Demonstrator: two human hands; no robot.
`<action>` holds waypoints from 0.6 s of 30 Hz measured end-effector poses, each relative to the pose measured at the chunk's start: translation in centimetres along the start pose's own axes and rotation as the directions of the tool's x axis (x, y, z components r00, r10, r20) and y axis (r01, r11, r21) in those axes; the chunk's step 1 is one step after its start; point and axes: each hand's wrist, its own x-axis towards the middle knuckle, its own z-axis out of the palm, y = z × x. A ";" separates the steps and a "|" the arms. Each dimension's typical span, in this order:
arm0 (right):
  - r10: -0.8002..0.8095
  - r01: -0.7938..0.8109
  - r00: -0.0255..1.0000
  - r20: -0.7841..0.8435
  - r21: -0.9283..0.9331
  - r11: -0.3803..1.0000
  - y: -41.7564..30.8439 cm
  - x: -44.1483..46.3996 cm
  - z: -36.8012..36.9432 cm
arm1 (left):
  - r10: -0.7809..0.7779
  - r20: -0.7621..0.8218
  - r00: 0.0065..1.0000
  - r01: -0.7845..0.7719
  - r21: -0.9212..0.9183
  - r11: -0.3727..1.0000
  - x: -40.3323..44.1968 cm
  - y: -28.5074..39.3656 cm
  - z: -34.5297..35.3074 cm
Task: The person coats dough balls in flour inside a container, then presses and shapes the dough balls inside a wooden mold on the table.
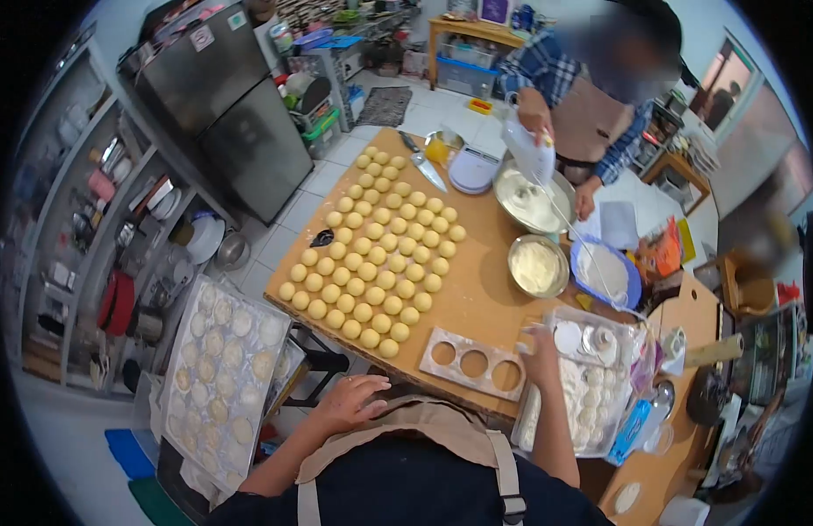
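Observation:
My left hand (349, 403) is at the table's near edge, fingers stretched out and apart, holding nothing I can see. My right hand (542, 358) is over the table between a wooden board with three round holes (473, 373) and a clear plastic tray (522, 430). Its fingers look extended, though the tips are blurred. White dough pieces (591, 399) fill much of that tray, with white round discs (568, 337) at its far end. Many yellow dough balls (371, 254) stand in rows on the wooden table (481, 289), beyond my left hand.
Across the table a co-worker holds a white hand mixer (531, 153) in a metal bowl of cream (522, 200). Nearby are another bowl (538, 266), a blue basin of white powder (604, 267), a knife (427, 167) and a scale (473, 168). A floured tray (222, 377) stands at left.

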 end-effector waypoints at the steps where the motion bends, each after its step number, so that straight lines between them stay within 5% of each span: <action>1: -0.001 0.006 0.988 0.157 -0.034 0.999 -1.8 1.4 1.2 | -0.001 -0.018 1.000 0.001 -0.003 1.000 -0.4 -0.6 -0.3; 8: -0.324 0.283 0.853 0.408 0.159 0.946 -13.4 14.1 13.6 | -0.035 -0.175 0.984 0.023 -0.073 0.997 -1.3 -7.0 -3.3; 11: -0.311 0.305 0.811 0.496 0.095 0.948 -18.1 20.9 18.3 | -0.061 -0.294 0.954 0.028 -0.116 0.993 -1.8 -10.3 -5.8; 15: -0.455 0.472 0.788 0.415 0.069 0.879 -21.1 31.0 26.3 | -0.208 -0.400 0.892 0.134 -0.207 0.969 -2.4 -14.0 -9.5; 18: -0.393 0.381 0.816 0.424 0.115 0.917 -21.3 39.5 33.2 | -0.307 -0.436 0.846 0.218 -0.243 0.945 -3.6 -16.2 -11.9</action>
